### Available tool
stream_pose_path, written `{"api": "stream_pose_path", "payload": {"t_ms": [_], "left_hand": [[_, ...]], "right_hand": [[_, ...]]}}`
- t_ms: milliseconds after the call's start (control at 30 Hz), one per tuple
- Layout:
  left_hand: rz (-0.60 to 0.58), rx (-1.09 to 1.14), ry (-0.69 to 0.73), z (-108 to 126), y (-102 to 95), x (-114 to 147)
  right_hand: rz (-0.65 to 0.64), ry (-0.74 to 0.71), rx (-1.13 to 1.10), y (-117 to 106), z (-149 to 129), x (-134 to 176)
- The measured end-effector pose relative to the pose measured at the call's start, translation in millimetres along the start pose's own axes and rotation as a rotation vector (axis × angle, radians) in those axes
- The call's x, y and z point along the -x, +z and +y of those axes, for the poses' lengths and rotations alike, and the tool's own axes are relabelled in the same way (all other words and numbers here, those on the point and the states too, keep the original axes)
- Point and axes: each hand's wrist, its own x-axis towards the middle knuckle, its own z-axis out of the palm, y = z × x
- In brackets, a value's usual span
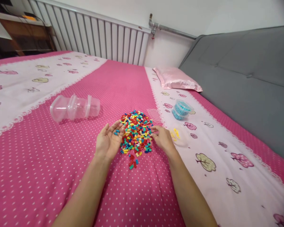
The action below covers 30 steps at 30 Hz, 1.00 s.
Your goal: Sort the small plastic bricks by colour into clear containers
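A heap of small multicoloured building bricks (137, 130) lies on the pink bedspread between my hands. At its left edge, my left hand (109, 141) is turned palm up and lightly cupped. It holds a few blue building bricks (117, 132) on its fingers. My right hand (162, 137) touches the right edge of the heap, thumb and fingers bent together; what is between the fingertips, if anything, is too small to make out. Just beyond this hand sits a clear tub with yellow bricks (176, 133). Farther back, a clear tub (181, 109) contains light-blue bricks.
Several nested clear plastic tubs (79, 107) lie on their side at left. A flat clear lid (154, 115) rests behind the heap. Toward the back are a pink pillow (177, 78), a grey padded headboard (246, 63) and a white radiator (97, 34).
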Motion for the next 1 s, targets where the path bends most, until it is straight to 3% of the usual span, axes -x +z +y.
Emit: {"api": "stream_pose_path", "payload": {"t_ms": [100, 267, 367, 533, 700, 900, 1000], "left_hand": [[0.027, 0.003, -0.004, 0, -0.6, -1], [0.019, 0.003, 0.013, 1, 0.3, -1], [0.011, 0.003, 0.025, 2, 1.1, 0], [-0.011, -0.001, 0.032, 2, 0.5, 0], [-0.001, -0.021, 0.035, 1, 1.3, 0], [0.013, -0.009, 0.016, 1, 3.7, 2], [0.022, -0.002, 0.021, 1, 3.4, 1]], "right_hand": [[-0.016, -0.055, 0.016, 6, -4, 3], [-0.147, -0.138, -0.038, 4, -29, 11], [-0.139, -0.217, -0.094, 0, -35, 9], [0.169, -0.127, -0.012, 5, 2, -13], [0.111, -0.168, 0.063, 25, 38, -30], [0.09, -0.2, 0.037, 28, 40, -30], [0.097, -0.146, -0.02, 26, 39, -30]]}}
